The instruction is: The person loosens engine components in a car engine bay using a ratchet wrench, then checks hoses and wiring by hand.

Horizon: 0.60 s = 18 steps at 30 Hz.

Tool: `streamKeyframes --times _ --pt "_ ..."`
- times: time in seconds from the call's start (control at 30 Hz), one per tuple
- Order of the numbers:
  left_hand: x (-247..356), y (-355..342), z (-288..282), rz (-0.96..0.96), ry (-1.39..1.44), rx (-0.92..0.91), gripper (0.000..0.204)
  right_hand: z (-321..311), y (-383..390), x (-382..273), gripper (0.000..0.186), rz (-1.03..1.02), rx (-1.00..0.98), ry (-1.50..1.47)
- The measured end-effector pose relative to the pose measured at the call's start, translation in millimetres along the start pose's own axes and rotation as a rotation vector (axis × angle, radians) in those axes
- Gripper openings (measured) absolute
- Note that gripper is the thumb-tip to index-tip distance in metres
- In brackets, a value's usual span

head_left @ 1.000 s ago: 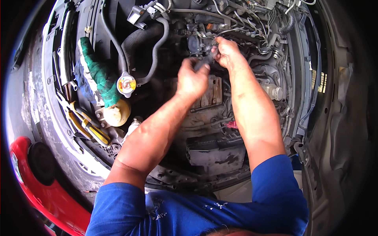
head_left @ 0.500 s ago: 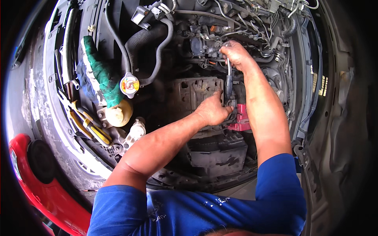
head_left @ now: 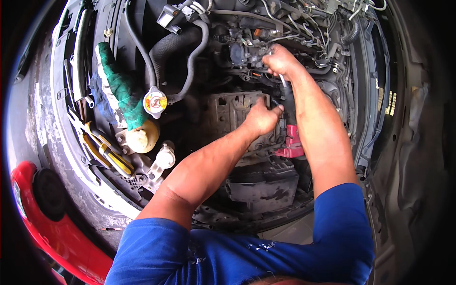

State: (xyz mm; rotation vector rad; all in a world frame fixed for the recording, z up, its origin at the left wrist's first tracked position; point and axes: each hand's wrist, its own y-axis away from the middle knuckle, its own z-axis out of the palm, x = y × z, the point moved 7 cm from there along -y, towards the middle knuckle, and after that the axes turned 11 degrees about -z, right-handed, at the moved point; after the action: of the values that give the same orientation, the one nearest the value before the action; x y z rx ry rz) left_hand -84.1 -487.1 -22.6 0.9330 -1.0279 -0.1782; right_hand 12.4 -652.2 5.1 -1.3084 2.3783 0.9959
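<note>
Slim metal wrench far in the bay: my right hand grips it closed; my left hand pinches the black hose, steadying before turning.

Hard daylight falls from about twelve o'clock, bleaching the pale hoses and the yellow cap with glare. The engine bay's centre sinks into deep shadow. Focus is sharp at the middle; toward the rim, edges bend strongly and fade into a black fisheye border all around.
</note>
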Motion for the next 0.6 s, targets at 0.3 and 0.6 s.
streamKeyframes --times 0.3,0.6 --pt "48.4 -18.1 -48.5 0.188 -0.380 0.172 0.041 30.5 16.5 8.4 0.014 0.418 0.349 -0.893" --pt "65.0 11.1 -65.8 0.241 -0.475 0.182 0.050 25.4 7.7 15.9 0.014 0.289 0.405 -0.887"
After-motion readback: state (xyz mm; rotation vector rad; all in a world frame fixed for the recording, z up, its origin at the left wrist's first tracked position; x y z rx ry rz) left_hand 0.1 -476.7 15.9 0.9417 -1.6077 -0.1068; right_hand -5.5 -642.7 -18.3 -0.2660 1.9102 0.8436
